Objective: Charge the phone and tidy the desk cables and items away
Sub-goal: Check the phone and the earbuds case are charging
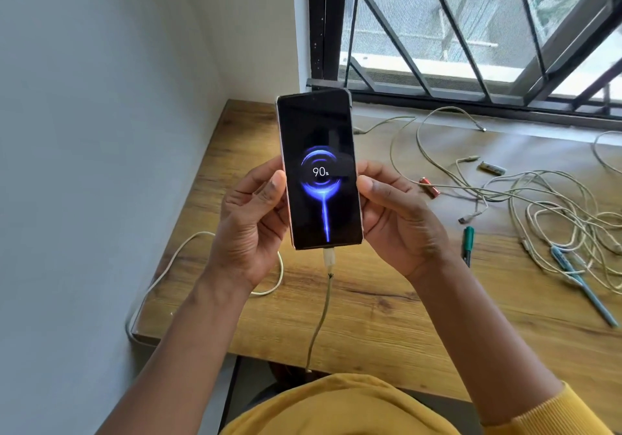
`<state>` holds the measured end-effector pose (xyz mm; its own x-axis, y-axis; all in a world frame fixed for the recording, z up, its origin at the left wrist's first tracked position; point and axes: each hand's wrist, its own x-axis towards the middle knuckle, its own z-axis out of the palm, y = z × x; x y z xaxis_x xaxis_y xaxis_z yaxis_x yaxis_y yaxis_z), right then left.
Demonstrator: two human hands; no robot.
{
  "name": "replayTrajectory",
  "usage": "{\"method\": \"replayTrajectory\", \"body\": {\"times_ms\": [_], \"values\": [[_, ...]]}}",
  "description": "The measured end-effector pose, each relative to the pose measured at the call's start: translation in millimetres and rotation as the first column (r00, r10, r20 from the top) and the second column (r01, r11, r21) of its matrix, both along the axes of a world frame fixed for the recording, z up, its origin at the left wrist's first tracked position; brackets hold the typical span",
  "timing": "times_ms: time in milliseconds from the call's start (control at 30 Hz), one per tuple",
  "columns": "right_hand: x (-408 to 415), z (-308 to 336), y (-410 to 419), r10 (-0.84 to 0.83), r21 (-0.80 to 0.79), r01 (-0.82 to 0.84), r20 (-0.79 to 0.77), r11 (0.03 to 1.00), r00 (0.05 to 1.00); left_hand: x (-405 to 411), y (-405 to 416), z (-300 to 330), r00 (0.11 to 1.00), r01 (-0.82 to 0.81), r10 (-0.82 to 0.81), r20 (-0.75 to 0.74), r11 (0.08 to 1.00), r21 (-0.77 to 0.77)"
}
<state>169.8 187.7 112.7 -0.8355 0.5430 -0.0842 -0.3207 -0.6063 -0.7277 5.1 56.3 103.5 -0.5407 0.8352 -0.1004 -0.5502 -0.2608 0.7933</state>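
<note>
Phone [319, 172] is up off the desk [370, 306], held upright between both hands, screen toward the camera; left hand [249, 229] grips its left edge, thumb lying along the side and the other fingers curled behind, out of sight; right hand [397, 219] mirrors it on the right edge, thumb pressed to the rim, fingers wrapped round the back. Screen glows with a blue charging ring and reads 90%; the cable [323, 306] is plugged into the bottom port and hangs down over the desk's front edge, while a white loop [168, 266] trails off the left side toward the wall; whether that loop belongs to the same lead, I cannot tell.

So the charging step looks done, by my reading; the tidying has not begun. Off to the right a tangle [555, 219] of pale cables sprawls across the wood, with a red battery [430, 186] and a second battery [492, 167] near its far side, a green pen [468, 242] just right of the right wrist, and a blue pen [582, 286] lying under the tangle's near loops.

Next move, I'd judge: set the phone down flat on the bare left part of the desk, leaving slack so the plug isn't tugged; then free both hands for the tangle, lifting loops off the pen rather than dragging them.
</note>
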Motion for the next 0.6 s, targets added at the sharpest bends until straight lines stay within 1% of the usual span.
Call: {"method": "replayTrajectory", "body": {"times_ms": [133,267,400,600], "values": [[-7,-24,0,-0.063,-0.039,0.066,0.085,0.997,0.994,2,5,-17,0.995,-0.101,0.098,-0.027,0.982,-0.160],[-14,-50,0,-0.105,-0.052,0.118,0.199,0.992,0.974,-2,5,-38,0.988,-0.151,0.140,-0.060,0.952,-0.267],[-15,-72,1,-0.160,0.024,0.163,0.357,0.986,0.920,-4,5,-56,0.977,-0.199,0.156,-0.145,0.910,-0.364],[-20,-92,4,-0.222,0.158,0.162,0.541,0.974,0.811,-6,14,-84,0.954,-0.270,0.143,-0.264,0.791,-0.549]]}}
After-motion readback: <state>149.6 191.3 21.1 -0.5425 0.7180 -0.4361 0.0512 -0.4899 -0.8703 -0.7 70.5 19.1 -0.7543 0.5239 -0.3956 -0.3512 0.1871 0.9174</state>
